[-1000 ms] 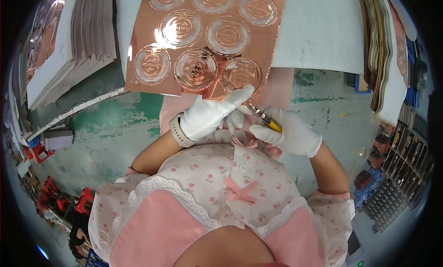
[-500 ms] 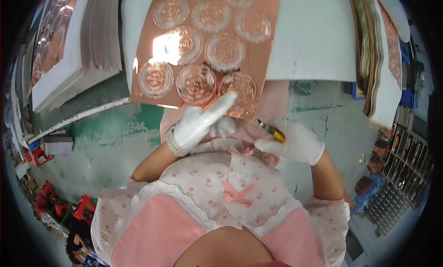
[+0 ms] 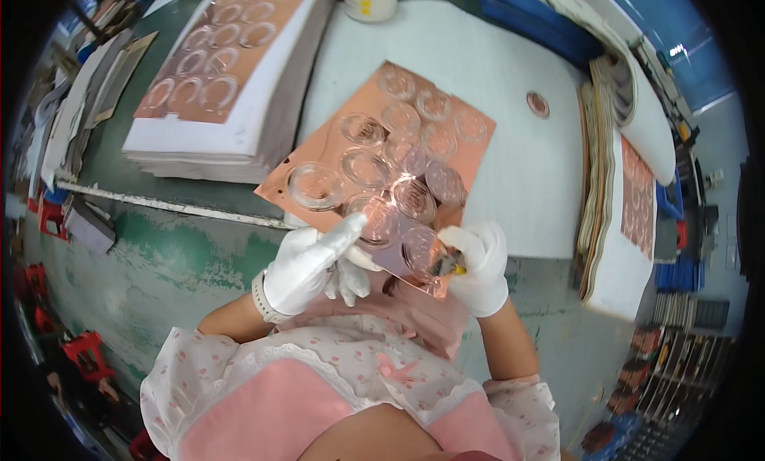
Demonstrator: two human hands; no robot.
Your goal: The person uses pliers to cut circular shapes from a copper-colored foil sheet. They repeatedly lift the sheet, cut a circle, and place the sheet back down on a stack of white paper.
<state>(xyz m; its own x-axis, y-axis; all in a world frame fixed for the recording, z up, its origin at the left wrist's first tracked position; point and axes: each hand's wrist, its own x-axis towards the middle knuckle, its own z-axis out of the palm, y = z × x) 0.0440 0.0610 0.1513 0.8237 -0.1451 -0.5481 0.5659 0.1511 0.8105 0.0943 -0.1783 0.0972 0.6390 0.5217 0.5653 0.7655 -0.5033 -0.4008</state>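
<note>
I've the left hand (image 3: 307, 266) pinching the coppery sheet (image 3: 390, 174) at frame centre, the right hand (image 3: 482, 266) (both gloved white) gripping a yellow-handled tool (image 3: 458, 270)

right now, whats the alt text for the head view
A gloved left grip holds a copper sheet with round patterns; the gloved right grip holds a tool by its near corner. Beyond, left, lies a paper stack.

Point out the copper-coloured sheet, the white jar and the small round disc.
Copper-coloured sheet (image 3: 389, 172): head view, near the middle of its face.
White jar (image 3: 382, 4): head view, on its visible side wall.
Small round disc (image 3: 538, 104): head view, middle of its upper face.
</note>
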